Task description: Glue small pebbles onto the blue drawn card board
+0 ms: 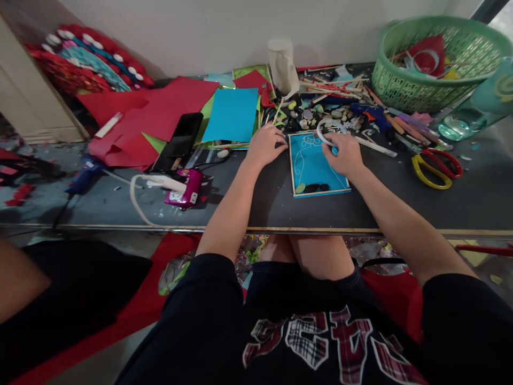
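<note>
A blue card edged with thin wooden sticks lies on the dark table, with pale curling lines drawn or glued on it. Along its lower edge sit a greenish pebble and several black ones. My left hand rests by the card's upper left corner, fingers curled; anything between them is hidden. Over the upper right part of the card, my right hand is closed, with a thin whitish ring, like a roll of tape, at its fingertips. Its thumb points down toward the card.
Loose pebbles and sticks lie behind the card. Scissors, a blue glue gun, a green basket and a bottle stand right. Left are red paper, a phone, a purple power socket and another person's dark clothing.
</note>
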`<action>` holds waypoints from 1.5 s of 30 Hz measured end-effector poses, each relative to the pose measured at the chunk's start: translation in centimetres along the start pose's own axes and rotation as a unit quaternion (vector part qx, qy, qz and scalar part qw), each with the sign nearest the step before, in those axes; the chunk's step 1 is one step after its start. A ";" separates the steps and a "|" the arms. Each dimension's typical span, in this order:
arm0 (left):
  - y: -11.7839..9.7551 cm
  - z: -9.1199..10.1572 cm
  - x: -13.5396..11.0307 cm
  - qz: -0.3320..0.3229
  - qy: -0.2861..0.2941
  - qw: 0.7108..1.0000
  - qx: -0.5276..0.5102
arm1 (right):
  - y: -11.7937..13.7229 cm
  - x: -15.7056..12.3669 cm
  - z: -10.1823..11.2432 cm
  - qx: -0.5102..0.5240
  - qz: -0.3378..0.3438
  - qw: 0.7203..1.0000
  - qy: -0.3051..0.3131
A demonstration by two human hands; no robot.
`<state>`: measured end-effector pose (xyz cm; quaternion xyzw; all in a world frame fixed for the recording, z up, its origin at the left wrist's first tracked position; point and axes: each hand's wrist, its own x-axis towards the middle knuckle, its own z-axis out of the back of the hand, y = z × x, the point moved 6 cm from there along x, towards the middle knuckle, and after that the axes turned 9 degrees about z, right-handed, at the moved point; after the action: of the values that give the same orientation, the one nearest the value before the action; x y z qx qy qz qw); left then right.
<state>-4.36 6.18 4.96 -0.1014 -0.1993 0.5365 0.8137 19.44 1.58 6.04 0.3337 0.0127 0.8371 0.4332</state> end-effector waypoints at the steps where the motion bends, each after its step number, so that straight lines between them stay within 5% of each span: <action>1: -0.2 0.0 -0.1 0.006 0.000 1.000 0.006 | 0.0 0.0 0.0 0.001 0.000 1.000 0.002; 4: 0.1 0.2 -0.3 0.057 -0.024 0.998 0.031 | 0.1 0.0 0.1 0.006 0.000 1.000 0.000; 7: 0.9 0.7 -0.5 0.100 -0.116 0.988 0.024 | 0.4 0.1 0.3 0.029 0.014 0.999 -0.013; 11: -0.3 0.5 -0.9 0.044 -0.232 0.970 -0.053 | 1.1 0.2 0.5 0.093 0.032 0.995 -0.018; 20: -7.2 -2.2 -1.9 -0.071 -0.175 0.975 -0.119 | 2.3 0.1 0.6 0.215 0.010 0.977 -0.002; 27: -8.1 -2.0 -2.6 -0.118 -0.212 0.965 -0.101 | 2.5 0.1 0.5 0.192 0.044 0.980 -0.008; 33: -7.7 -1.5 -2.9 -0.038 -0.214 0.963 -0.160 | 3.0 0.0 0.5 0.170 0.068 0.983 0.005; 40: -7.4 -1.1 -2.5 -0.072 -0.223 0.963 -0.136 | 3.0 -0.2 0.4 0.115 0.083 0.990 0.015; 45: -7.1 -1.8 -2.1 -0.073 -0.210 0.968 -0.118 | 3.4 -0.2 0.8 0.210 0.066 0.975 -0.006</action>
<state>1.57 1.46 5.57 -0.0669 -0.4343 0.4579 0.7728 17.53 -0.97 7.59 0.4226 0.1634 0.8405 0.2971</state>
